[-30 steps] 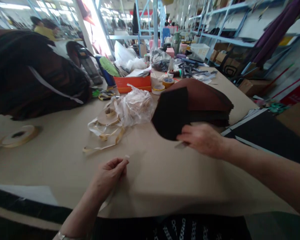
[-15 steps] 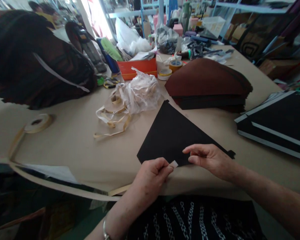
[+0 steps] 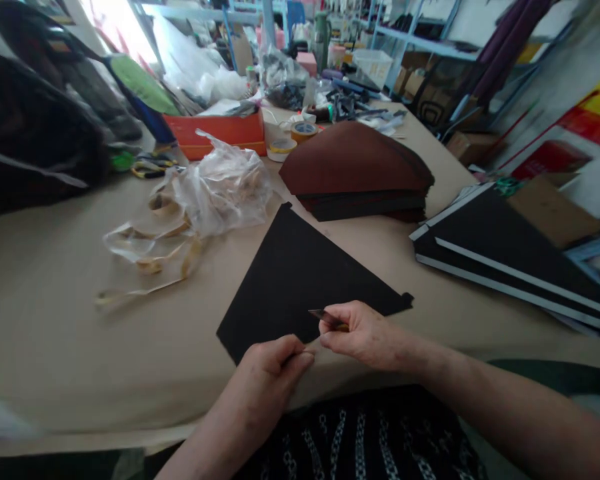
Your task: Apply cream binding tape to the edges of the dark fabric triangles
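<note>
A black flat piece with angled sides (image 3: 290,273) lies on the table in front of me, a small tab at its top and right corners. My left hand (image 3: 273,373) is closed in a pinch by its near edge. Only a sliver of the pale tape strip (image 3: 307,351) shows at these fingertips. Just right of it, my right hand (image 3: 363,333) grips a small cutting blade (image 3: 326,316) with a bit of yellow at the handle. The blade points left, over the black piece. Fingers hide most of its handle.
Brown pieces (image 3: 355,157) are stacked behind the black one. Black panels with pale strips (image 3: 510,253) lie at right. A clear plastic bag (image 3: 225,183), loose tan tape (image 3: 153,267), scissors (image 3: 153,165), tape rolls (image 3: 304,130) and an orange box (image 3: 220,133) stand left and behind.
My view has turned right. The blade now shows in my right hand, whose fingers have closed and come nearer the left hand. The white strip end at my left fingers is mostly hidden now.
</note>
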Available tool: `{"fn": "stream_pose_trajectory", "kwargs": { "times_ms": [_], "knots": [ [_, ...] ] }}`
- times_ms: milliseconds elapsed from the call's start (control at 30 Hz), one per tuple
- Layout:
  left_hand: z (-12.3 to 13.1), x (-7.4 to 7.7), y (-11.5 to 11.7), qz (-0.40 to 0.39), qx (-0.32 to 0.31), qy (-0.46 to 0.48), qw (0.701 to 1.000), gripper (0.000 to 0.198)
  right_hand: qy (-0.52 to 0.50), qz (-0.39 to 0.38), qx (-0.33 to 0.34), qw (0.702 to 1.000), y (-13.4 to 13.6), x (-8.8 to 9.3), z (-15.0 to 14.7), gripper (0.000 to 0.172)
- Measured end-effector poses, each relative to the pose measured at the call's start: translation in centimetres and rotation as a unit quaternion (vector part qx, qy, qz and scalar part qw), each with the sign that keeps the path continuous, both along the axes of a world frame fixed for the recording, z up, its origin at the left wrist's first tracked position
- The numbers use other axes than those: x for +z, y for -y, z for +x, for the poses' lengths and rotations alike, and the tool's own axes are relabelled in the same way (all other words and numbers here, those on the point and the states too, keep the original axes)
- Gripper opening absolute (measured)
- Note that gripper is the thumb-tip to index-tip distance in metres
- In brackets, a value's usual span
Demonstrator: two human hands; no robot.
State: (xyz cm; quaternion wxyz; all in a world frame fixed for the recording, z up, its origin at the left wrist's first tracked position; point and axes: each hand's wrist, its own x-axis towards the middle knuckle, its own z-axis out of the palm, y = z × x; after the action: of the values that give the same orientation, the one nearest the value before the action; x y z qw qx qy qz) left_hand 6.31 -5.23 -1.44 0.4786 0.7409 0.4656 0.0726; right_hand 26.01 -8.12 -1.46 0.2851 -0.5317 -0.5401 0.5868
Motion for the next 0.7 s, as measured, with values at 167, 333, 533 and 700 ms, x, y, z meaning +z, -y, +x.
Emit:
{"fn": "stream_pose_trajectory", "kwargs": {
  "times_ms": [167, 333, 533, 700],
  "knots": [
    [-2.4, -0.9, -1.5, -0.033, -0.021, -0.049, 0.998, 0.042, 0.059, 0.008, -0.109, 0.992, 0.9, -0.3, 5.8, 0.01],
    [-3.7, -0.1, -4.0, -0.076, 0.003, -0.112, 0.991, 0.047, 0.169, -0.012, -0.204, 0.964, 2.6, -0.5, 12.2, 0.014],
    [-4.4, -1.6, -5.7, -0.04, -0.021, -0.168, 0.985, 0.048, 0.176, -0.065, -0.215, 0.958, 4.0, -2.0, 13.3, 0.017],
    [-5.9, -3.5, -5.5, -0.017, -0.018, -0.166, 0.986, 0.048, 0.235, -0.019, -0.175, 0.956, 3.8, -2.4, 12.6, 0.014]
  ]
}}
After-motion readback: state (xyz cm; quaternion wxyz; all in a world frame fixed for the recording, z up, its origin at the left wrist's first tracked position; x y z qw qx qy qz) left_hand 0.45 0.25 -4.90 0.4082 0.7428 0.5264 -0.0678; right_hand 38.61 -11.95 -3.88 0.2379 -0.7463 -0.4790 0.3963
